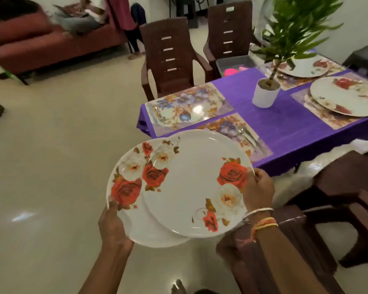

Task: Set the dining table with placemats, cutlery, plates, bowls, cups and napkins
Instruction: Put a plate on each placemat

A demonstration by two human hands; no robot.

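Lower plate [128,187], rim gripped by my left hand [113,227]; upper plate [191,187], rim gripped by my right hand [258,190]; I judged both stiff, slick, breakable

Single head-worn wide-angle view, looking forward and down; table [285,128] near, ahead to right.

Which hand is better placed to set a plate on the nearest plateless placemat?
Right. The right hand grips the top plate, just beside that placemat; the left hand holds the lower plate.
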